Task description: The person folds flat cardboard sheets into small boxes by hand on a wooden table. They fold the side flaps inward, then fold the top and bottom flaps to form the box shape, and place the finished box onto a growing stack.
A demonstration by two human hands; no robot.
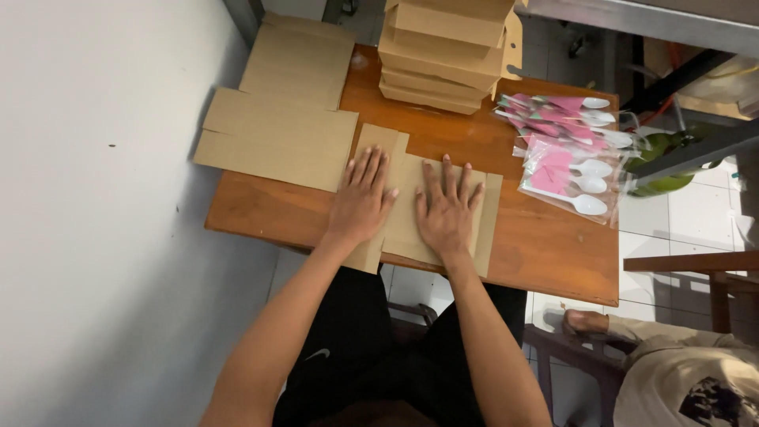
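At centre of the table [545,245], I have my left hand [362,198] and right hand [447,209] spread open, palms flat on a flat cardboard blank [407,229]. At 12 o'clock stand stacked folded boxes [443,47]; at 2 o'clock lie packets of white spoons with pink napkins [569,154].

a plain white wall [95,198] fills the left side, smooth and evenly lit. a brown wooden tabletop [545,245] stands just beside it, glossy under soft indoor light. pale floor tiles [696,217] show to the right and beneath it. a grey metal frame [680,146] crosses the upper right, and a dark wooden chair [715,273] sits at the right edge.
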